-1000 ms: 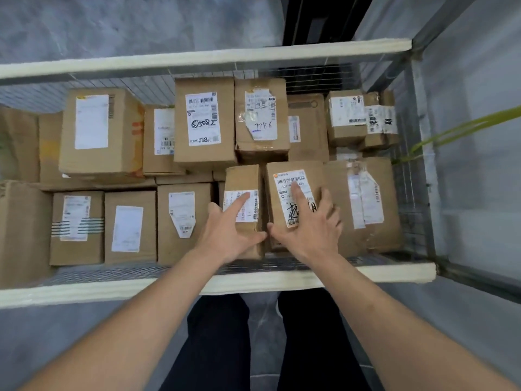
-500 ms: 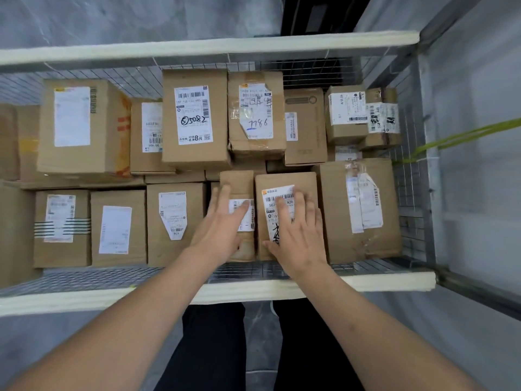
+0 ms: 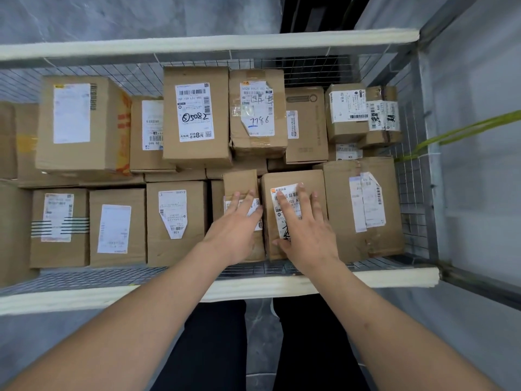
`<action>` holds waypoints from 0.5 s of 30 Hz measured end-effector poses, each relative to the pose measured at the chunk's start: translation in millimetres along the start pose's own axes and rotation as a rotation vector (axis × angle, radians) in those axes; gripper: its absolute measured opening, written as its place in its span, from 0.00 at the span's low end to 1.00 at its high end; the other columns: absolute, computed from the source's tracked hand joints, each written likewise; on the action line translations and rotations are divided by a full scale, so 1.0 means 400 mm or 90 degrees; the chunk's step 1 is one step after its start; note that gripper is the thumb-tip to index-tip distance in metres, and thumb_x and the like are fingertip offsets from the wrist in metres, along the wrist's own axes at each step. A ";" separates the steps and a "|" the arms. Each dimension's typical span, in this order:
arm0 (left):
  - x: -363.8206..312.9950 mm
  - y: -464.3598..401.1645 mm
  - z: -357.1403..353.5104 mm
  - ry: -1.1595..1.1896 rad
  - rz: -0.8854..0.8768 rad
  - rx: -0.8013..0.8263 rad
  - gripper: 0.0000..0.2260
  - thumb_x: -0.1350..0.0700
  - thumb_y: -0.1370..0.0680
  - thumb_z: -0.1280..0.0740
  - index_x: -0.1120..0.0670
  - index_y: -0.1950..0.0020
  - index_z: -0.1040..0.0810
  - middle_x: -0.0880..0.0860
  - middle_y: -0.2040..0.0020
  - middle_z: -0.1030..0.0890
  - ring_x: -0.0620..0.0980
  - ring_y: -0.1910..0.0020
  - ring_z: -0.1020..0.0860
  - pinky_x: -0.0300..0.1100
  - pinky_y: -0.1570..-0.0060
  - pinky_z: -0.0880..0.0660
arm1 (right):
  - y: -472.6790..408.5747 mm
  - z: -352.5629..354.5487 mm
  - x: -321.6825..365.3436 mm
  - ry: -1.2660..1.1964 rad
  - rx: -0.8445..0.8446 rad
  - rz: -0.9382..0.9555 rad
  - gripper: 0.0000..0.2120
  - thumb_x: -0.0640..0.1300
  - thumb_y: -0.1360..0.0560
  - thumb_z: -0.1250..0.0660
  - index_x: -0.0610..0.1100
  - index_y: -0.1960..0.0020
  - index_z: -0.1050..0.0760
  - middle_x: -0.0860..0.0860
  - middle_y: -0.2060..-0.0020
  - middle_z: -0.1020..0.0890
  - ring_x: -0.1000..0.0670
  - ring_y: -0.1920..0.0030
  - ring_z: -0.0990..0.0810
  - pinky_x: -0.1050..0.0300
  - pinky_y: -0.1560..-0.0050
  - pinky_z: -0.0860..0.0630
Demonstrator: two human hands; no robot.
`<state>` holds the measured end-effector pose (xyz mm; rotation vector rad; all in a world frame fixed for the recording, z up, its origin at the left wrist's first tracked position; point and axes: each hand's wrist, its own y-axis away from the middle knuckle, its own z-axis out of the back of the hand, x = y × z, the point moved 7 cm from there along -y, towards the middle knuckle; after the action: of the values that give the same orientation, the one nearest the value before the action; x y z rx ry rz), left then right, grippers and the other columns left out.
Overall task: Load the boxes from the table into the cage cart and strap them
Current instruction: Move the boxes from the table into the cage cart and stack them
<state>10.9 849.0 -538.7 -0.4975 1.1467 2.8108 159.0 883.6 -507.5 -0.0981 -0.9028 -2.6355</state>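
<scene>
I look down into a wire cage cart [image 3: 282, 283] with padded cream rails, packed with several labelled cardboard boxes. My left hand [image 3: 235, 230] lies flat with straight fingers on a narrow box [image 3: 241, 182] in the front row. Beside it, my right hand [image 3: 306, 235] presses flat on the label of a wider box [image 3: 315, 182]. The two boxes stand side by side, touching. A green strap [image 3: 462, 131] runs from the cart's right wire wall out to the right.
A big box [image 3: 363, 207] fills the front right corner. Taller boxes marked 05082 [image 3: 196, 117] and 7786 [image 3: 258, 114] rise in the back row. More boxes [image 3: 117, 227] line the front left. Grey floor surrounds the cart; my dark-trousered legs stand below the near rail.
Both hands slid forward over the two front boxes, and their fingers flattened out on the tops. My view moved a little closer to the cart.
</scene>
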 end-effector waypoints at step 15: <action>-0.085 0.179 0.270 -0.127 -0.074 -0.074 0.30 0.50 0.19 0.36 0.53 0.18 0.40 0.55 0.22 0.34 0.60 0.22 0.37 0.56 0.21 0.45 | 0.114 0.226 0.098 -0.066 -0.039 -0.017 0.24 0.50 0.18 0.37 0.48 0.24 0.33 0.48 0.25 0.30 0.42 0.26 0.31 0.46 0.33 0.27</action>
<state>0.7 874.2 -407.4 -0.2737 0.8917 2.7619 133.9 892.9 -402.3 -0.2407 -0.8625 -2.7042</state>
